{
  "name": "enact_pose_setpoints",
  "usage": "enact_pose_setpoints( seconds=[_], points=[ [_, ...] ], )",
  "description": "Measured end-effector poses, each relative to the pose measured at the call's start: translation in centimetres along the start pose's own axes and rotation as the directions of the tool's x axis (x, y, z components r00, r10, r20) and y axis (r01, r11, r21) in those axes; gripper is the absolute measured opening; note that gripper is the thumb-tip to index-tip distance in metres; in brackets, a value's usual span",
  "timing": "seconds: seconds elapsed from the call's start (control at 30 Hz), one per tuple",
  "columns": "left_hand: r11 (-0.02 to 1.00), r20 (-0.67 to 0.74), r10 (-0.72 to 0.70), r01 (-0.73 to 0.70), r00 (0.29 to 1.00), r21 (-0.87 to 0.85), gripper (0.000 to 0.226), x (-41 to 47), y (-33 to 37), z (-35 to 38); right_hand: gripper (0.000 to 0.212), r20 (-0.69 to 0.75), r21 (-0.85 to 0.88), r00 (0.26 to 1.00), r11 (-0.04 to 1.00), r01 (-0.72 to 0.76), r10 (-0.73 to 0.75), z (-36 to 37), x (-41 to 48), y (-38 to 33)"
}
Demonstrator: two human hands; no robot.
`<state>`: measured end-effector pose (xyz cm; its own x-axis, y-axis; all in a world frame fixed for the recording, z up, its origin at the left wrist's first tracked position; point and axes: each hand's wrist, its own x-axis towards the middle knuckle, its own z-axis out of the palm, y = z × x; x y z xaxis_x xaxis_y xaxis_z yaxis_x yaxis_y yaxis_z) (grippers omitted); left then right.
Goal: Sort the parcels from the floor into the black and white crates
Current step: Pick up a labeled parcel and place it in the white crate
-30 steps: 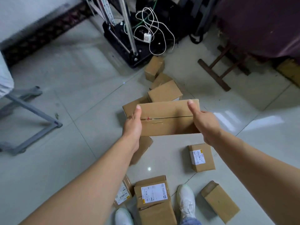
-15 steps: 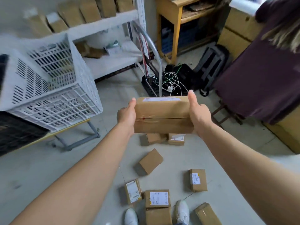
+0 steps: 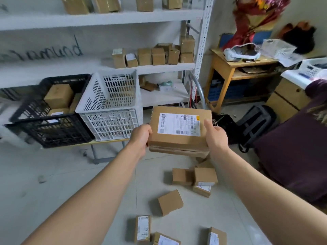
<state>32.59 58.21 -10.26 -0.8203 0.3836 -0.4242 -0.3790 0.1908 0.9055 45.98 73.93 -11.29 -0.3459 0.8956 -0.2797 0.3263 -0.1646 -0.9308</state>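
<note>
Both hands, left [image 3: 141, 137] and right [image 3: 215, 137], clasp a flat cardboard parcel [image 3: 179, 131] by its short ends, paper label up, fingers curled round it.

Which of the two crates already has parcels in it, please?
The black crate, left of the white crate: brown boxes show inside it, while the white one shows none.

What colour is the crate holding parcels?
Black; the black plastic crate shows best in head view.
</note>
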Motion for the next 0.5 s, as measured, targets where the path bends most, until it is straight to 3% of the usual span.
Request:
enact_pose_setpoints(
  seconds=[0.1,0.33,0.5],
  points=[
    [0.998,-0.057,-0.031,0.027,0.998,-0.062,0.017,-0.2,0.0,-2.6,0.051,0.078,0.007,0.997,1.000,0.003,-0.003,2.2,-0.6,-0.7],
    [0.955,-0.211,-0.161,0.097,0.964,-0.282,0.054,0.0,0.2,-9.3,0.073,0.287,0.017,0.956,0.998,0.055,-0.057,8.6,-2.8,-1.8],
    [0.936,-0.239,-0.171,0.082,0.956,-0.342,0.035,1.8,1.4,-14.8,0.070,0.336,0.069,0.937,0.995,0.078,-0.097,14.6,-4.7,-3.2]
  ],
)
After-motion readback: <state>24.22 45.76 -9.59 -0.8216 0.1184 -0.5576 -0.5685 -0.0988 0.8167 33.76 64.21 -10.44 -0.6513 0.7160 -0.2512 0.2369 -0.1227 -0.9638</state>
